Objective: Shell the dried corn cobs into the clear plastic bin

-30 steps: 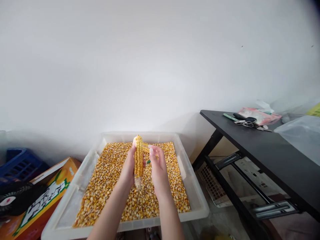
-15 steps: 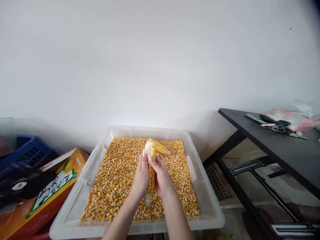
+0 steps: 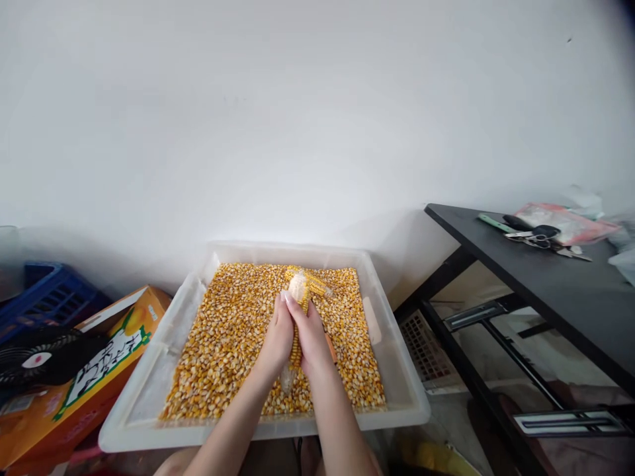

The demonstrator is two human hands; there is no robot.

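Note:
A dried corn cob (image 3: 298, 291) stands nearly upright between my two hands, its tip pale where kernels are gone. My left hand (image 3: 276, 340) wraps its left side and my right hand (image 3: 311, 337) wraps its right side, fingers pressed near the top. The cob hangs over a white plastic tray (image 3: 397, 370) full of loose yellow kernels (image 3: 228, 337). Another cob (image 3: 317, 284) lies on the kernels just behind my hands.
An orange printed carton (image 3: 99, 370) and a black fan (image 3: 40, 360) sit left of the tray, with a blue crate (image 3: 44, 294) behind. A black desk (image 3: 555, 291) at the right carries scissors (image 3: 538, 235) and a pink packet (image 3: 565, 225).
My right hand has closed onto the cob, joining the left. Both hands and the cob have sunk lower over the kernels. The cob's bare pale tip now shows.

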